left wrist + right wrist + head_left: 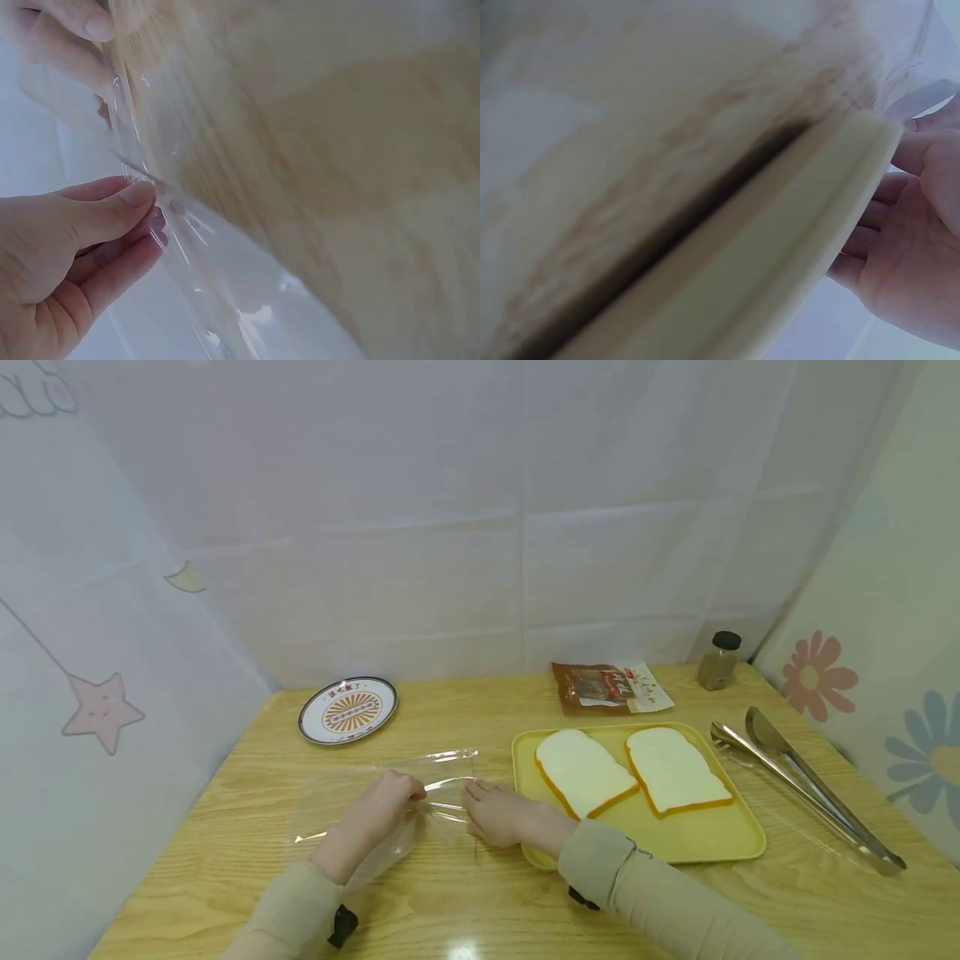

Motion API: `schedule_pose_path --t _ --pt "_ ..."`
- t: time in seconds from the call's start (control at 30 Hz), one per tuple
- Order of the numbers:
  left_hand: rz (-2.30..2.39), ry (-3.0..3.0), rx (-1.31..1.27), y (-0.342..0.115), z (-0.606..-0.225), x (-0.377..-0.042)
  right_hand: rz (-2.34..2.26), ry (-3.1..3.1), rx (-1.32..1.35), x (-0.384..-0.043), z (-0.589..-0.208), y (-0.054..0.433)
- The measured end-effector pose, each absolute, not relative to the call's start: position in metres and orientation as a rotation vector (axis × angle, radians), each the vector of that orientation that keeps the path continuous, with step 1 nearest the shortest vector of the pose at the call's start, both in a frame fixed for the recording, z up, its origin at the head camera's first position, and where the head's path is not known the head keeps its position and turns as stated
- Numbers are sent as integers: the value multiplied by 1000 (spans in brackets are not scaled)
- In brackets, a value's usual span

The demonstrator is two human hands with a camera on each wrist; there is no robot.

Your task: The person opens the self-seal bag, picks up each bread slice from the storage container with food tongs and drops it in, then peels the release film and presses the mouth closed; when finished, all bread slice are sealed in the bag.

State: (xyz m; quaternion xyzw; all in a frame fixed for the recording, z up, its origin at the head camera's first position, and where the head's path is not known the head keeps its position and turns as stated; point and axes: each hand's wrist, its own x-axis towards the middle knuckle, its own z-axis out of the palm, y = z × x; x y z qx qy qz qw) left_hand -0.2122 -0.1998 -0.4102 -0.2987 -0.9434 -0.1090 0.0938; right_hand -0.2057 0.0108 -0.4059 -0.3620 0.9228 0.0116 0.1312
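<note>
My left hand [386, 806] is over a clear plastic bag [447, 810] that lies wrinkled on the wooden table. In the left wrist view, thumb and fingertips of the left hand [90, 247] pinch a fold of the bag [217, 262]. Palm down, my right hand [501, 814] rests on the bag's right end with its fingers straight. That hand's wrist lies over the left rim of a yellow tray [675, 843]. Two white bread slices [587, 774] with orange crusts lie on the tray. The right wrist view has the tray's rim [780, 240] in front of the right hand [915, 262].
A patterned plate [348, 710] sits at the back left. Behind the tray lie a brown food packet [600, 687] and, farther right, a black-capped jar [720, 662]. Metal tongs [806, 789] lie to the tray's right. A white cloth [450, 527] hangs behind the table.
</note>
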Motion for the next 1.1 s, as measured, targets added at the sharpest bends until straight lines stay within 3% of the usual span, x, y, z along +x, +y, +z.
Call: schedule_pose_path --t 1.1 --pt "-415 -2797 -868 -210 -403 -210 -68 2703 -1155 -211 -406 10"
